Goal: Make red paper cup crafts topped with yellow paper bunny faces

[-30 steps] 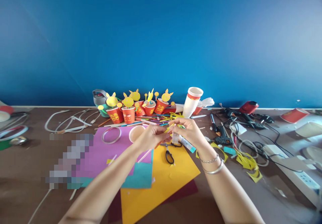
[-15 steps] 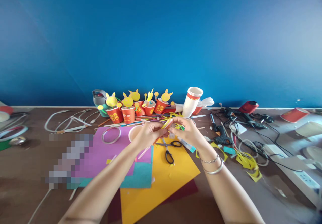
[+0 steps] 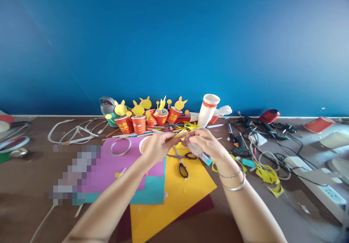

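My left hand (image 3: 163, 143) is closed in a pinch on a small yellow paper piece (image 3: 180, 134) with a pale edge. Close beside it, my right hand (image 3: 207, 143) has its fingers bent around a pale, translucent round disc (image 3: 195, 148), perhaps a roll of tape. The fingertips of both hands nearly meet. Black-handled scissors (image 3: 182, 163) lie open below the hands on a yellow sheet (image 3: 174, 210). A white paper cup (image 3: 143, 144) is partly hidden behind my left hand.
Several red cups (image 3: 139, 124) with yellow animal-head cutouts line the wall. A tall stack of paper cups (image 3: 207, 112) stands right of them. Purple paper (image 3: 120, 170) carries a ring-shaped roll (image 3: 120, 147). A glue gun (image 3: 241, 146), cables and a power strip (image 3: 324, 192) crowd the right.
My right hand has turned and drawn slightly away to the right, bringing the pale disc into clear view below its fingers. My left hand keeps its pinch on the yellow piece.
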A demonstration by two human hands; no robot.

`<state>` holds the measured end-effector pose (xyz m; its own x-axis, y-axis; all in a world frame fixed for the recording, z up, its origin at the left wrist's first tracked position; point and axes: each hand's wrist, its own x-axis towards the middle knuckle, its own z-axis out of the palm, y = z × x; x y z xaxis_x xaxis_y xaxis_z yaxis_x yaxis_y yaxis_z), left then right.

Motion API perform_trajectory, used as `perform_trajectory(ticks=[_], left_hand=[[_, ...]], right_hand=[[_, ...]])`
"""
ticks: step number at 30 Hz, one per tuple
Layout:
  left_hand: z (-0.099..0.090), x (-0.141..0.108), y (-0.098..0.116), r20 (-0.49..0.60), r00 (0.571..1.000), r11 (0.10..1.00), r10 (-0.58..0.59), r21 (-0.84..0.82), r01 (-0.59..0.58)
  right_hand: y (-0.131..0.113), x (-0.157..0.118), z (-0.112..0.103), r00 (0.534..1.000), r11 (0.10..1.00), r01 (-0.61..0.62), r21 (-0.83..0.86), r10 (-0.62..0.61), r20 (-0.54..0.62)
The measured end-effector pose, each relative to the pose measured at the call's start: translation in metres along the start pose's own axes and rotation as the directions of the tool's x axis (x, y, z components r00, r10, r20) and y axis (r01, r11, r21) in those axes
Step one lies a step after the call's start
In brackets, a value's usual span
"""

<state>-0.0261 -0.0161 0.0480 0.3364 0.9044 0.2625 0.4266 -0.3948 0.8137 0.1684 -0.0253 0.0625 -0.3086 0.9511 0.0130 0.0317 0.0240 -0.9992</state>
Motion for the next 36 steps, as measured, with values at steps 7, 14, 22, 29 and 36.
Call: perform_trajectory(ticks=[7, 14, 22, 29, 36], left_hand=[[-0.002, -0.003, -0.004, -0.082, 0.984, 0.984, -0.158, -0.096, 0.150], [-0.002, 0.003, 0.003, 0.161, 0.973, 0.903, -0.165, -0.372, 0.215], [0.003, 0.001, 0.016, 0.112, 0.977, 0.952, -0.181, -0.231, 0.203], [0.005, 0.000, 0.013, 0.092, 0.981, 0.963, -0.168, -0.197, 0.184], [0.004, -0.001, 0.016, 0.126, 0.975, 0.954, -0.181, -0.219, 0.205]], right_hand=[[-0.002, -0.005, 0.009, 1.000, 1.000, -0.001, -0.024, 0.001, -0.005], [-0.002, -0.004, 0.012, 0.981, 0.966, 0.181, -0.184, -0.192, -0.038], [0.006, 0.004, 0.011, 0.945, 0.919, 0.195, -0.342, -0.269, -0.184], [0.007, 0.007, 0.010, 0.945, 0.915, 0.185, -0.359, -0.265, -0.189], [0.005, 0.004, 0.012, 0.939, 0.885, 0.176, -0.432, -0.283, -0.195]])
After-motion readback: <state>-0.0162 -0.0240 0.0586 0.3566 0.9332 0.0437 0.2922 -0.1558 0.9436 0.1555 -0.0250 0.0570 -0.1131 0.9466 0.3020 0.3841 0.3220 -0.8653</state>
